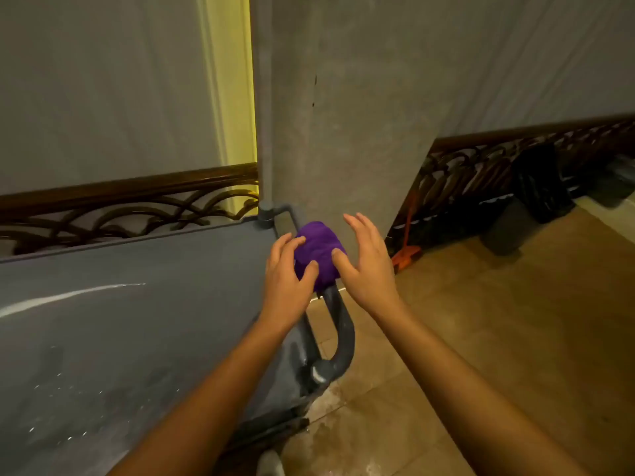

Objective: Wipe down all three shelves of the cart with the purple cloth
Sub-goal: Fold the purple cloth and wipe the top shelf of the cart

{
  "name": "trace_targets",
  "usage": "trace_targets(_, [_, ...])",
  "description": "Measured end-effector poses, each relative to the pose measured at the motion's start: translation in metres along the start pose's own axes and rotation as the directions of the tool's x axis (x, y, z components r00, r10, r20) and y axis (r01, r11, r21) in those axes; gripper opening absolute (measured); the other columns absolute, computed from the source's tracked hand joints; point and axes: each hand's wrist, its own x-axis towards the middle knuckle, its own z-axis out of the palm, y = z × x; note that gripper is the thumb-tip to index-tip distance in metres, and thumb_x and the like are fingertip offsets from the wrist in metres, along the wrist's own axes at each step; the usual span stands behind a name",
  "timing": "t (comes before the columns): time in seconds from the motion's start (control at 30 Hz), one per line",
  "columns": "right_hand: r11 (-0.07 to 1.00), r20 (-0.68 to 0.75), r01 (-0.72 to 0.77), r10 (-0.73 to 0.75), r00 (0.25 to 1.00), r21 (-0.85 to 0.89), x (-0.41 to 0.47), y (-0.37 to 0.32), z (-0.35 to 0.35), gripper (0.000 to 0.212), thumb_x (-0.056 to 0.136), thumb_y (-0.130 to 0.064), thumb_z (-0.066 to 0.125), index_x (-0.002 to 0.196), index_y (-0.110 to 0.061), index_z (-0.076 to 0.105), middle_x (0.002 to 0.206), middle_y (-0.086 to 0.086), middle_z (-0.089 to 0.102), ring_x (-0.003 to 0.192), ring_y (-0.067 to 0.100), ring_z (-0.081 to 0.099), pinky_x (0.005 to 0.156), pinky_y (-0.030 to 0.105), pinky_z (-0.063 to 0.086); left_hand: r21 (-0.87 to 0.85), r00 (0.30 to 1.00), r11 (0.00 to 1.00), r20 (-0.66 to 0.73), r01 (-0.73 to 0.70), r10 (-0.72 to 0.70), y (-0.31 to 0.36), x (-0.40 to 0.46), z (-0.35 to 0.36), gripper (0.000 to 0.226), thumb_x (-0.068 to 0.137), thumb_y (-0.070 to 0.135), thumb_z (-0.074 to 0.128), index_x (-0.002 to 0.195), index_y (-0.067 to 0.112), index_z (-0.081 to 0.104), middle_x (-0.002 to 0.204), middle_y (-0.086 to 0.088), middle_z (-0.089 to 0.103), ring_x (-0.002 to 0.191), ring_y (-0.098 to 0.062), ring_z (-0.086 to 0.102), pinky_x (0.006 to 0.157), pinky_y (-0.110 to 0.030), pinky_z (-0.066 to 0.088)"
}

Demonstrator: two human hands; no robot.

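Observation:
The purple cloth (318,254) is bunched over the grey handle (340,324) at the right end of the grey cart. The cart's top shelf (130,324) fills the left of the view and carries a pale streak and small specks; the lower shelves are hidden beneath it. My left hand (287,274) pinches the cloth's left side between thumb and fingers. My right hand (367,264) is at the cloth's right side with its fingers spread and raised, only the thumb touching the fabric.
A grey concrete pillar (343,115) stands right behind the handle. Dark ornate railings (113,207) run along the far side. An orange tool (407,250) and dark bins (508,221) sit by the right wall on the tan tiled floor (498,321).

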Motion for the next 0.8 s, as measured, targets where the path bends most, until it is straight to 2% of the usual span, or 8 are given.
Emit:
trace_targets(0.2, [0.998,0.071,-0.062,0.063,0.996,-0.008,0.060,0.029,0.005,0.052,0.096,-0.028,0.058,0.147,-0.025,0.046,0.155,-0.001,0.042,0.143,0.016,0.036,0.114,0.035,0.034,0.106,0.998,0.993,0.023,0.060,-0.062,-0.010,0.027,0.023,0.050,0.094,0.036,0.059,0.142,0.031,0.045,0.157,0.009,0.029,0.134,0.000,0.027,0.095,-0.007,0.021])
trace_targets(0.3, [0.997,0.124,-0.060,0.055,0.991,0.039,0.093,0.046,0.023,0.049,0.096,-0.029,0.058,0.144,-0.024,0.050,0.149,0.000,0.049,0.137,0.018,0.044,0.110,0.037,0.040,0.149,0.985,0.974,-0.025,0.170,-0.168,-0.022,0.040,0.033,0.052,0.095,0.034,0.061,0.144,0.026,0.045,0.158,0.004,0.029,0.142,-0.014,0.031,0.109,-0.025,0.031])
trace_targets(0.4, [0.989,0.258,-0.105,0.075,0.963,0.106,0.121,0.067,0.048,0.054,0.094,-0.038,0.059,0.145,-0.027,0.046,0.148,-0.001,0.050,0.134,0.016,0.048,0.104,0.035,0.043,0.122,0.957,0.952,-0.105,0.282,-0.270,-0.024,0.047,0.043,0.056,0.093,0.039,0.061,0.144,0.024,0.044,0.156,0.002,0.032,0.139,-0.017,0.039,0.108,-0.032,0.037])
trace_targets(0.5, [0.953,0.453,-0.229,0.119,0.883,0.198,0.142,0.090,0.071,0.064,0.090,-0.051,0.063,0.147,-0.030,0.043,0.145,0.001,0.054,0.127,0.018,0.054,0.100,0.036,0.049,0.043,0.897,0.905,-0.160,0.423,-0.412,-0.023,0.048,0.053,0.070,0.086,0.055,0.057,0.147,0.026,0.039,0.152,0.002,0.037,0.130,-0.020,0.050,0.101,-0.037,0.047])
trace_targets(0.6, [0.903,0.650,-0.357,0.126,0.749,0.237,0.150,0.110,0.088,0.076,0.083,-0.064,0.065,0.146,-0.027,0.043,0.140,0.002,0.058,0.121,0.020,0.059,0.102,0.043,0.052,0.028,0.801,0.809,-0.170,0.587,-0.575,-0.021,0.047,0.066,0.085,0.087,0.065,0.059,0.156,0.026,0.027,0.159,-0.002,0.035,0.137,-0.023,0.046,0.098,-0.030,0.040])
trace_targets(0.67, [0.831,0.719,-0.476,0.141,0.680,0.287,0.145,0.119,0.097,0.080,0.079,-0.067,0.067,0.143,-0.025,0.046,0.134,0.003,0.062,0.115,0.021,0.063,0.099,0.046,0.055,-0.090,0.761,0.774,-0.142,0.627,-0.633,-0.019,0.046,0.070,0.086,0.086,0.065,0.063,0.155,0.027,0.028,0.155,-0.002,0.042,0.126,-0.018,0.055,0.089,-0.024,0.046])
trace_targets(0.73, [0.743,0.793,-0.583,0.118,0.598,0.329,0.146,0.129,0.100,0.074,0.079,-0.065,0.070,0.137,-0.023,0.051,0.126,0.003,0.067,0.109,0.022,0.068,0.096,0.046,0.057,-0.214,0.710,0.731,-0.178,0.648,-0.681,-0.012,0.047,0.082,0.080,0.085,0.061,0.067,0.150,0.028,0.034,0.145,-0.003,0.054,0.106,-0.008,0.063,0.081,-0.024,0.057])
trace_targets(0.8, [0.687,0.824,-0.635,0.093,0.559,0.353,0.147,0.138,0.103,0.061,0.084,-0.059,0.069,0.131,-0.022,0.058,0.120,0.003,0.071,0.106,0.023,0.071,0.092,0.044,0.059,-0.228,0.665,0.695,-0.204,0.682,-0.719,-0.007,0.047,0.089,0.081,0.085,0.059,0.069,0.150,0.023,0.036,0.139,-0.007,0.059,0.107,-0.014,0.066,0.088,-0.036,0.060])
